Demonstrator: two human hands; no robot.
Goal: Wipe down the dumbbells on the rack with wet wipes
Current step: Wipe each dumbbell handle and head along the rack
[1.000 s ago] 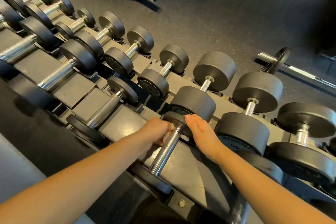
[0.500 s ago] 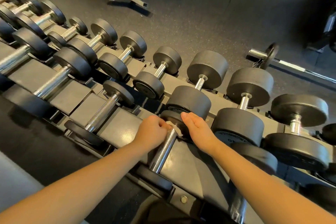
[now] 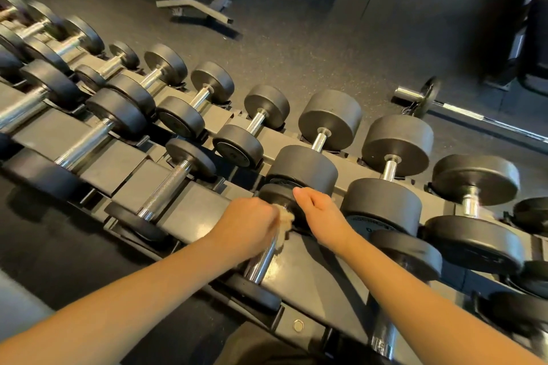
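The left hand (image 3: pixel 247 227) is gripping a wipe (image 3: pixel 285 216) around the dumbbell (image 3: pixel 261 264) handle on the rack's (image 3: pixel 314 284) near edge; the right hand (image 3: pixel 321 212) is clasping its far head.

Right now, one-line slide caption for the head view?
Left hand grips a wet wipe around a dumbbell handle; right hand holds its far head on the rack.
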